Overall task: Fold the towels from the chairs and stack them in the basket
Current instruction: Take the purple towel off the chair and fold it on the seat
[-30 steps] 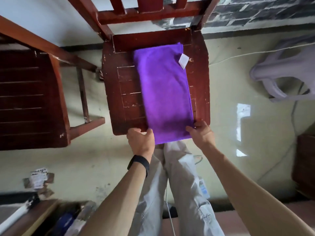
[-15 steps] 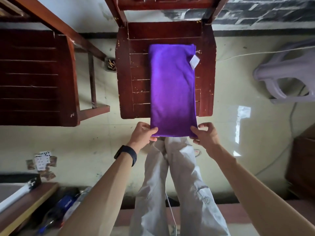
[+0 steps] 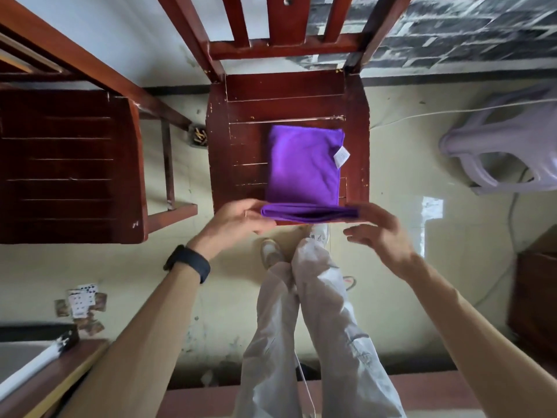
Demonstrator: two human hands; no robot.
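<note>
A purple towel (image 3: 303,167) with a small white label lies on the seat of a red-brown wooden chair (image 3: 241,140) in the middle of the head view. Its near end is lifted off the seat edge and doubled over, showing layered edges. My left hand (image 3: 238,220) grips the left corner of that lifted end. My right hand (image 3: 379,227) holds the right corner, thumb on top and fingers spread below. No basket is in view.
A second dark wooden chair (image 3: 69,164) stands at the left. A pale plastic chair (image 3: 500,152) lies at the right. Playing cards (image 3: 81,303) lie on the floor at the lower left. A dark wooden piece (image 3: 533,297) stands at the right edge. My legs are below the chair.
Both hands have raised the towel's near end from below the seat edge and brought it up over the seat, so the towel now looks about half as long.
</note>
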